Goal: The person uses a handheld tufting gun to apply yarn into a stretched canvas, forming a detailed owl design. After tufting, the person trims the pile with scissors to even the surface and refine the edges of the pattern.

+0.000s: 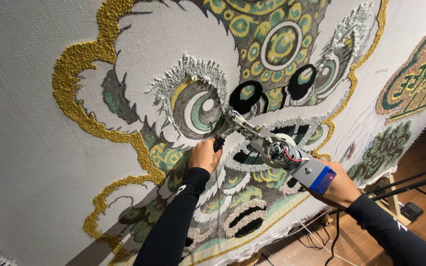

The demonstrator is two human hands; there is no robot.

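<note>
Head view, contents as you see them:

Item one: your left hand (204,155), in a black sleeve, fingers curled tight around the dark front grip (218,143) of the tufting gun (277,151). The knuckles face you; the fingertips are hidden behind the grip.

Item two: your right hand (338,187), also sleeved in black, wrapped around the rear of the gun beneath its grey housing. Most of the fingers are hidden by the machine, so you cannot tell exactly how they lie, only that the hand closes around the handle.

Item three: the tufting gun itself, a metal frame with an exposed wheel and red wiring at mid-body, and a blue switch block (324,181) at the rear with a small red light. It slants from lower right up to upper left. Its nose (226,123) is pressed against the cloth just below the large green-and-white eye (200,109) of the design.

Item four: stretched backing cloth (20,108), pale grey, upright before you and filling most of the frame. It bears a tufted lion-like face: gold outline (77,74), white fur patches, black nostrils (246,96), green and yellow ringed spots.

Item five: a second tufted motif in green and gold (417,69) at the upper right of the cloth.

Item six: wooden floor (361,241) at lower right, with black cables trailing across it.
</note>
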